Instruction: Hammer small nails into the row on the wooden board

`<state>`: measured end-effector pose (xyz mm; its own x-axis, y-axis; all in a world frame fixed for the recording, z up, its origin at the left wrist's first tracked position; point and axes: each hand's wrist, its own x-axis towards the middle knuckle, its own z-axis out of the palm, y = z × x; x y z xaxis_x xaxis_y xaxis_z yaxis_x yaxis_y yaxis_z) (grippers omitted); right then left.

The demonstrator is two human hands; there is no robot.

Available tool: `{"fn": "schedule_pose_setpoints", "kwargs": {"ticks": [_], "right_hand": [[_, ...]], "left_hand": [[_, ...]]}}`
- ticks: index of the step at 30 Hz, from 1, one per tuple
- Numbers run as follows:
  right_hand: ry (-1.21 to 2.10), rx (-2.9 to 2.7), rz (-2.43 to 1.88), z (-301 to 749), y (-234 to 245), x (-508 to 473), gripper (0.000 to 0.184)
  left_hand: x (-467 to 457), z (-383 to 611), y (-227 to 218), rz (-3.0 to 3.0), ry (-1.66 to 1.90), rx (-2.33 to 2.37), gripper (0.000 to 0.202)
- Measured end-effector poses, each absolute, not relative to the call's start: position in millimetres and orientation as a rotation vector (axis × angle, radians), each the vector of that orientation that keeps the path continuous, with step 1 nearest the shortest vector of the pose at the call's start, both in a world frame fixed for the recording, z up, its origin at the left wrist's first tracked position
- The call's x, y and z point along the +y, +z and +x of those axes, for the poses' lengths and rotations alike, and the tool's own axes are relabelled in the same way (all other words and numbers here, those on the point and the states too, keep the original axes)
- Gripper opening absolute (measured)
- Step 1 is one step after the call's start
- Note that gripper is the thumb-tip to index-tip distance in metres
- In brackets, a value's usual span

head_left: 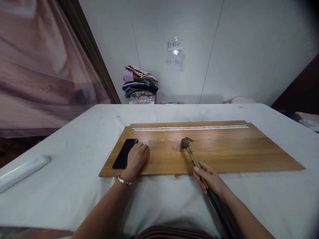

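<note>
My right hand [208,177] grips a claw hammer [193,156] partway along its long handle, whose lower part is dark. The hammer's rusty head is over the middle of a wooden board [234,149], beside a row of small dark marks or nail heads [201,149]; contact with the board is unclear. My left hand [137,156] is over the board's left side with its fingers curled, overlapping the right edge of a black phone [123,154]. What those fingers hold, if anything, is hidden. Just to their right lie several loose nails [152,141].
Two white measuring strips [189,128] run along the board's far edge. A white table [74,142] carries the board, and a white roll [23,171] lies at left. Folded clothes [140,83] are stacked behind the table, near paper signs [174,61] on the wall. A pink curtain [45,59] hangs left.
</note>
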<state>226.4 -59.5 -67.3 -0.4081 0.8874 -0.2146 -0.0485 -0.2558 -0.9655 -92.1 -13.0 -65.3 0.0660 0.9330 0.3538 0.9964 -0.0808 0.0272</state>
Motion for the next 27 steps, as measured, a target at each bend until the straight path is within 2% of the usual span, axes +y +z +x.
{"fn": "schedule_pose_setpoints", "kwargs": {"ticks": [27], "right_hand": [[1.759,-1.284,-1.097,225.1,-68.6,-59.8,0.036]], "left_hand": [[-12.6,-91.6,-65.7,-2.127,-0.432,-2.012,0.029]]}}
